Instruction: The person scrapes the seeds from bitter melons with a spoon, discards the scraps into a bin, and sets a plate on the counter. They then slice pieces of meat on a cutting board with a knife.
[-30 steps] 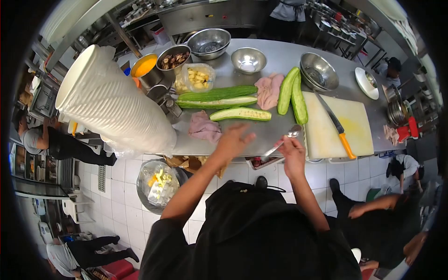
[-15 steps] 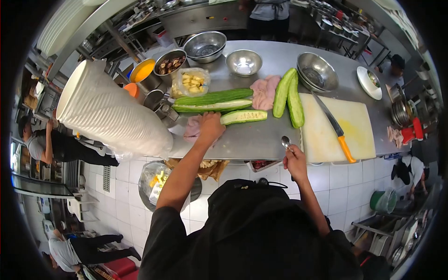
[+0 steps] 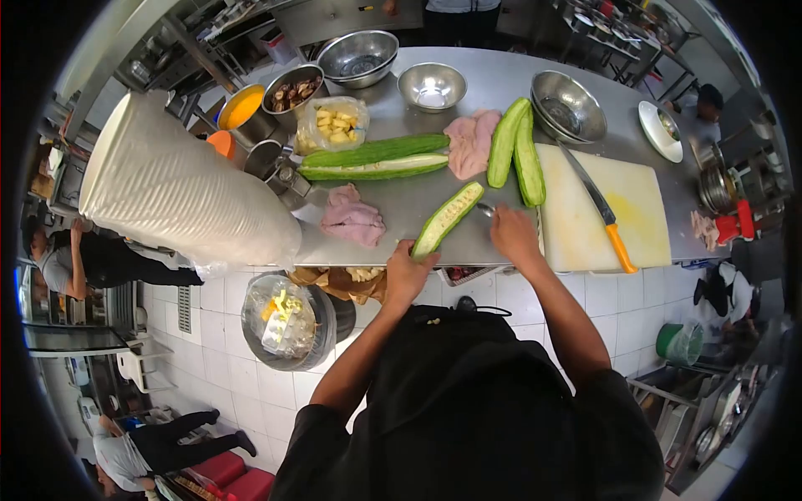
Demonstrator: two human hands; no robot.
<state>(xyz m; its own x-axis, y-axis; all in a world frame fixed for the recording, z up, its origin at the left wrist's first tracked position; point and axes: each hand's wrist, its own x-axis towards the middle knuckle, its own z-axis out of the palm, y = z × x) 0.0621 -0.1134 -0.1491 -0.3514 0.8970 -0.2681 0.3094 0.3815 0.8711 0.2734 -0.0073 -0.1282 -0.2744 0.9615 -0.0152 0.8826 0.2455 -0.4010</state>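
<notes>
Gripping the near end of a halved green gourd (image 3: pixel 449 219) with the left hand (image 3: pixel 410 271) by the steel counter's (image 3: pixel 401 200) near edge, pinching its rind between thumb and fingers and showing the seeded cut face upward. Holding a metal spoon (image 3: pixel 487 210) in the right hand (image 3: pixel 512 234) just beside the far end, seemingly curling the fingers round a hidden handle, though blurring too much to tell each finger's place. Apparently readying spoon and seeded face for scraping; calling next, in judgement, for a firm grip on the rind and a shallow spoon angle. Working between a folded piece of raw meat (image 3: pixel 355 219) at left and a cutting board (image 3: pixel 568 238) at right, bearing an orange-handled knife (image 3: pixel 597 202). Facing, farther back, long green gourds (image 3: pixel 376 152), paler gourd pieces (image 3: pixel 505 146), bagged yellow chunks (image 3: pixel 338 125) and a small steel bowl (image 3: pixel 431 88), then a co-worker (image 3: pixel 462 23) beyond.
</notes>
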